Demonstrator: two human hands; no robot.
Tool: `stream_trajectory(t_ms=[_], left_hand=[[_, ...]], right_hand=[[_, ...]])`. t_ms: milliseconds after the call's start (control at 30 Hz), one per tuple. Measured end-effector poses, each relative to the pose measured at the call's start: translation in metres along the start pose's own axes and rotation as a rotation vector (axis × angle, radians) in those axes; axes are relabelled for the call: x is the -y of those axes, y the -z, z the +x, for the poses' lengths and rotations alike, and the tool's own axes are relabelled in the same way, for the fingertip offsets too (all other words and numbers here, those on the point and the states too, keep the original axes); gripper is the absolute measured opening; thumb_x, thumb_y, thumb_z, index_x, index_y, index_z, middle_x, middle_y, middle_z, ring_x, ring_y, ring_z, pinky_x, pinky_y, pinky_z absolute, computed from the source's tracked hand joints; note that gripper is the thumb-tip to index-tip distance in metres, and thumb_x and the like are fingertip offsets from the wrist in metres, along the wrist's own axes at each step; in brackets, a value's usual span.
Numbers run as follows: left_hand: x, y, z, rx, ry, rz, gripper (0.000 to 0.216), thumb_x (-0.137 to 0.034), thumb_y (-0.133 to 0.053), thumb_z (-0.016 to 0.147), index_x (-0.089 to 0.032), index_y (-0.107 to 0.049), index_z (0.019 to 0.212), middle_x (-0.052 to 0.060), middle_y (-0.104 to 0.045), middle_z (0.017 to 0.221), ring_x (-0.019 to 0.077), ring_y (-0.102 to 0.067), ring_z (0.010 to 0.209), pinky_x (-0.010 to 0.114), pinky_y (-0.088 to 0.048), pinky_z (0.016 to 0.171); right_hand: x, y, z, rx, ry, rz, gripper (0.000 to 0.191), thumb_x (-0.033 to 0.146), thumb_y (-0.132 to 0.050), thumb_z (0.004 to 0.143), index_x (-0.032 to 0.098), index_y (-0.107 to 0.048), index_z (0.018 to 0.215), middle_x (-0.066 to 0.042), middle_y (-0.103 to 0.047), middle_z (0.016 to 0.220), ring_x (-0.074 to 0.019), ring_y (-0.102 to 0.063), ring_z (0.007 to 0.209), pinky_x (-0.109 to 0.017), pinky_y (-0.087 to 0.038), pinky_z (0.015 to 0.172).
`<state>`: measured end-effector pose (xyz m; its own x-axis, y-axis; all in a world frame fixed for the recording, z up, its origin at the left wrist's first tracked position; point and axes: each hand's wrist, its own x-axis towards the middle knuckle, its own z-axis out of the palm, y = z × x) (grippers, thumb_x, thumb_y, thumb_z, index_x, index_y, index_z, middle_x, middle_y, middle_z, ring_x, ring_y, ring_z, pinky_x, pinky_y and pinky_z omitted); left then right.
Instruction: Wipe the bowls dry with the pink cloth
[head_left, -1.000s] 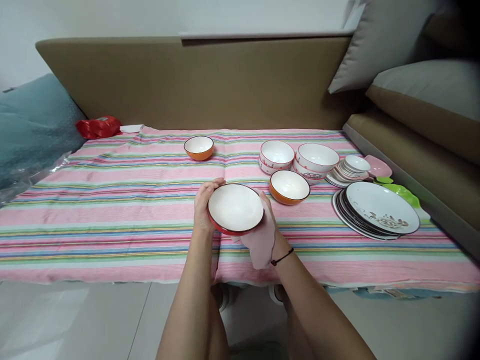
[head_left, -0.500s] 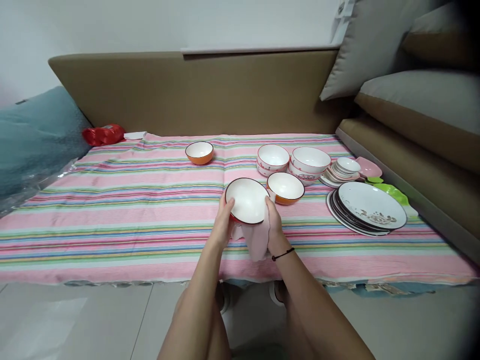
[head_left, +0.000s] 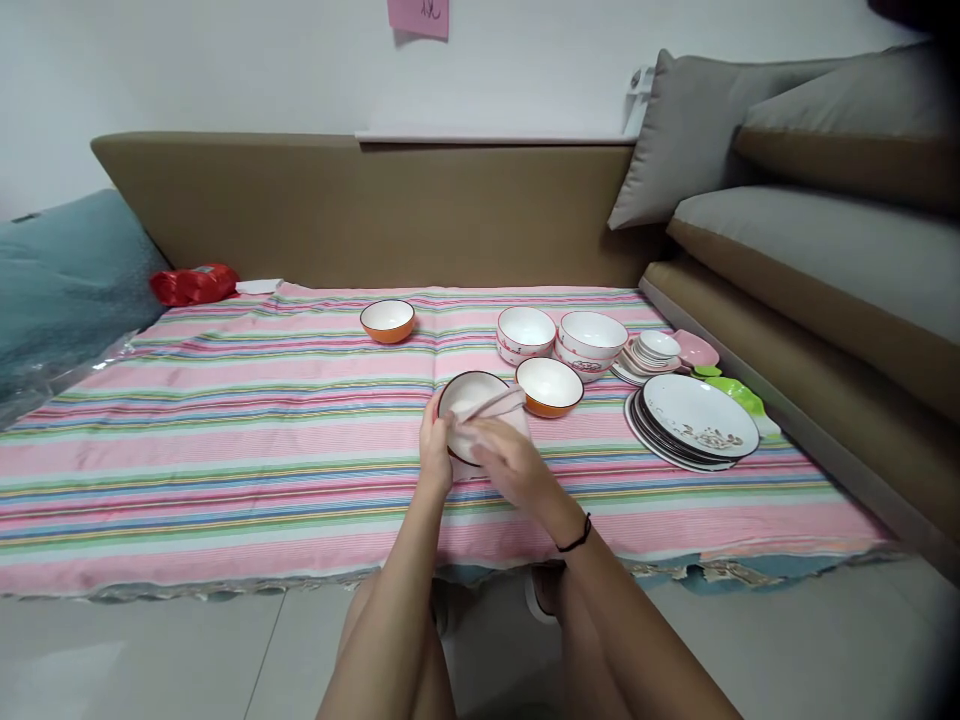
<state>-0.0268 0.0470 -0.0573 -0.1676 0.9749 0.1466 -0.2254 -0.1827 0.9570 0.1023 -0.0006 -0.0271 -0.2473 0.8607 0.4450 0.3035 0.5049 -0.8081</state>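
Observation:
A white bowl (head_left: 466, 388) with a dark rim is tilted toward me above the striped cloth. My left hand (head_left: 435, 447) grips its left side, the thumb over the rim. My right hand (head_left: 504, 458), slightly blurred, holds a pale pink cloth (head_left: 499, 405) inside the bowl, and part of the cloth hangs over the right rim. Just beyond, to the right, sits an orange bowl (head_left: 551, 388) with a white inside. Another orange bowl (head_left: 388, 321) stands farther back on the left.
Patterned white bowls (head_left: 526, 332) stand at the back, next to more stacked bowls (head_left: 592, 340). On the right are stacked plates (head_left: 697, 415), small dishes (head_left: 658, 347), a pink dish (head_left: 696, 349) and a green dish (head_left: 739, 395). A red package (head_left: 195, 285) lies far left, by a blue cushion (head_left: 75, 280).
My right hand has left the bowl's right rim and moved inward, bringing the cloth over the bowl's inside. My left hand still holds the bowl. The camera view has shifted.

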Motion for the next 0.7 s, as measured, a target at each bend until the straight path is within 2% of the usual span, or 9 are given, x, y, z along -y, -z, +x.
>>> stream_trajectory(t_ms=[33, 100, 233, 367, 533, 600, 700], left_hand=[[-0.001, 0.000, 0.000, 0.014, -0.006, 0.018, 0.042, -0.033, -0.053, 0.076, -0.021, -0.061, 0.116, 0.006, -0.063, 0.121, 0.0261, -0.052, 0.121, 0.039, -0.036, 0.107], [-0.003, -0.001, 0.000, 0.043, -0.009, 0.051, 0.040, -0.030, -0.057, 0.074, -0.022, -0.064, 0.113, 0.005, -0.063, 0.122, 0.0258, -0.052, 0.121, 0.039, -0.033, 0.109], [0.002, 0.002, -0.003, 0.085, 0.025, -0.003, 0.038, -0.033, -0.055, 0.075, -0.023, -0.066, 0.110, 0.005, -0.066, 0.116, 0.0262, -0.055, 0.114, 0.041, -0.037, 0.105], [0.002, 0.004, -0.007, 0.163, 0.031, -0.046, 0.041, -0.035, -0.055, 0.075, -0.023, -0.065, 0.113, 0.005, -0.065, 0.120, 0.0275, -0.054, 0.116, 0.043, -0.036, 0.106], [-0.011, 0.005, -0.013, 0.402, 0.074, -0.018, 0.046, -0.034, -0.059, 0.071, -0.021, -0.066, 0.114, 0.008, -0.064, 0.123, 0.0296, -0.053, 0.120, 0.044, -0.033, 0.109], [-0.018, 0.004, -0.017, 0.393, 0.101, -0.060, 0.046, -0.034, -0.058, 0.070, -0.020, -0.067, 0.113, 0.008, -0.065, 0.121, 0.0300, -0.054, 0.119, 0.044, -0.037, 0.106], [-0.030, 0.000, -0.027, 0.254, 0.072, -0.126, 0.038, -0.034, -0.058, 0.068, -0.021, -0.069, 0.102, 0.007, -0.069, 0.112, 0.0297, -0.055, 0.118, 0.043, -0.041, 0.103]], right_hand=[[0.001, 0.000, -0.001, 0.132, 0.045, -0.097, 0.038, 0.044, -0.048, 0.094, 0.019, -0.062, 0.119, -0.010, -0.065, 0.119, -0.0239, -0.055, 0.117, -0.044, -0.036, 0.107], [0.003, 0.000, -0.007, 0.239, 0.075, -0.223, 0.039, 0.041, -0.047, 0.095, 0.021, -0.055, 0.128, -0.010, -0.060, 0.128, -0.0238, -0.052, 0.122, -0.045, -0.034, 0.108], [0.002, 0.001, -0.026, 0.141, 0.082, -0.483, 0.039, 0.040, -0.049, 0.094, 0.014, -0.059, 0.121, -0.015, -0.060, 0.126, -0.0283, -0.051, 0.121, -0.049, -0.035, 0.107], [-0.005, 0.006, -0.040, 0.119, 0.050, -0.755, 0.059, 0.050, -0.067, 0.080, 0.008, -0.060, 0.121, -0.021, -0.053, 0.134, -0.0362, -0.040, 0.132, -0.055, -0.028, 0.112], [-0.005, 0.010, -0.048, 0.148, 0.050, -0.873, 0.071, 0.029, -0.070, 0.075, 0.007, -0.046, 0.138, -0.019, -0.037, 0.149, -0.0368, -0.030, 0.140, -0.056, -0.026, 0.114], [0.002, 0.007, -0.052, 0.183, 0.076, -0.893, 0.064, 0.022, -0.065, 0.078, 0.003, -0.047, 0.137, -0.022, -0.040, 0.146, -0.0374, -0.033, 0.138, -0.055, -0.029, 0.113], [0.022, -0.001, -0.057, 0.184, 0.100, -0.872, 0.044, 0.014, -0.051, 0.085, 0.000, -0.057, 0.126, -0.023, -0.054, 0.134, -0.0343, -0.048, 0.127, -0.049, -0.038, 0.108]])
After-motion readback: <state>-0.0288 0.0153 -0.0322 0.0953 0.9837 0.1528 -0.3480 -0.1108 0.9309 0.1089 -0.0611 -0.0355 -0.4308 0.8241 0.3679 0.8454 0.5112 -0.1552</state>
